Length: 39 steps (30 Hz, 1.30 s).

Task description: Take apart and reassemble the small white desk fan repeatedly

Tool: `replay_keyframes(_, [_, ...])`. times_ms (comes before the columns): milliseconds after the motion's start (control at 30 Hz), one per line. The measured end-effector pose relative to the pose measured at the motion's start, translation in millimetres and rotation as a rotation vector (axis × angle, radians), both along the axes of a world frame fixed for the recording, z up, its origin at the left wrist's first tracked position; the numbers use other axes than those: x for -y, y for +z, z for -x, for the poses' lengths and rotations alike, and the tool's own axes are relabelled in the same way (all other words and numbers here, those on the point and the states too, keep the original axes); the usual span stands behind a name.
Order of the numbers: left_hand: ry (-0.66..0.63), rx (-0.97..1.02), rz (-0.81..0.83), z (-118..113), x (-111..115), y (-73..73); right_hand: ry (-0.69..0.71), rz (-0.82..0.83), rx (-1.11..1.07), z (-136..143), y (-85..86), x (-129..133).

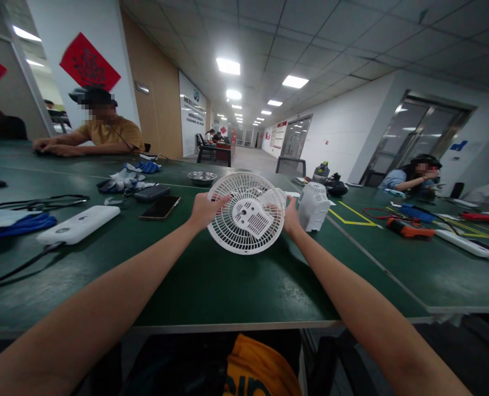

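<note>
A round white fan grille [223, 231] with a slotted centre plate is held upright above the green table, between both hands. My left hand [206, 210] grips its left rim, the thumb lying over the front and the other fingers hidden behind. On the opposite side my right hand [291, 217] holds the right edge, with its fingers mostly behind the grille. Just right of that hand stands a white vented plastic housing [313, 207]. A shiny metal bowl [202, 177] sits behind and left of the grille.
Left on the green table [211, 291] are a phone [160, 208], a white power bank [79, 224] with a cable, and blue-and-white gloves [124, 180]. Rightward lie an orange multimeter [410, 228] and a white strip [465, 243]. A person [120, 135] sits across; another [409, 176] sits right.
</note>
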<state>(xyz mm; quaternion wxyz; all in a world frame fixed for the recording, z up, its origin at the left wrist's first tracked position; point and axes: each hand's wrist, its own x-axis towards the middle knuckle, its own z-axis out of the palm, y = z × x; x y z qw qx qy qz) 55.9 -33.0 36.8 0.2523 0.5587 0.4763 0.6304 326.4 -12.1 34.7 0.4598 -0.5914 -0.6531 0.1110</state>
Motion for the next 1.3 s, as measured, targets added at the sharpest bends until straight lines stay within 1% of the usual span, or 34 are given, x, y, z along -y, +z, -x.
replay_keyframes(167, [0.003,0.011,0.061,3,-6,-6.7,-0.128,0.004,0.257,-18,-0.5,-7])
replay_keyframes(267, [0.007,0.026,0.088,7,-8,-8.8,-0.181,0.047,0.378,-25,-4.1,-9])
replay_keyframes(400, [0.051,0.034,0.122,17,-14,-12.3,-0.241,0.081,0.466,-31,-8.7,-14])
replay_keyframes(567, [0.101,0.059,0.172,27,-15,-13.8,-0.243,0.067,0.499,-31,-9.9,-16])
replay_keyframes(633, [0.1,0.072,0.188,28,-14,-13.6,-0.24,-0.008,0.497,-30,-5.2,-15])
replay_keyframes(733, [0.114,0.041,0.189,30,-16,-14.9,-0.263,-0.237,0.464,-34,8.8,-10])
replay_keyframes(800, [0.115,0.007,0.174,32,-17,-16.7,-0.334,-0.381,0.404,-40,18.8,-6])
replay_keyframes(833, [0.108,-0.002,0.167,32,-18,-17.7,-0.384,-0.426,0.361,-45,22.5,-5])
replay_keyframes(900, [0.086,-0.005,0.155,34,-20,-19.4,-0.473,-0.45,0.267,-55,25.3,-5])
replay_keyframes(967, [0.077,-0.001,0.148,35,-21,-20.9,-0.527,-0.398,0.169,-66,21.1,-8])
replay_keyframes(1033, [0.088,0.011,0.144,35,-22,-22.7,-0.545,-0.301,0.076,-75,11.8,-13])
replay_keyframes(1100, [0.124,0.03,0.151,34,-23,-25.5,-0.526,-0.213,0.01,-80,0.3,-18])
replay_keyframes(1200, [0.172,0.066,0.172,31,-26,-31.5,-0.464,-0.176,-0.016,-85,-15.1,-24])
replay_keyframes(1300, [0.151,0.108,0.168,26,-32,-36.3,-0.447,-0.147,-0.027,-90,-25.2,-30])
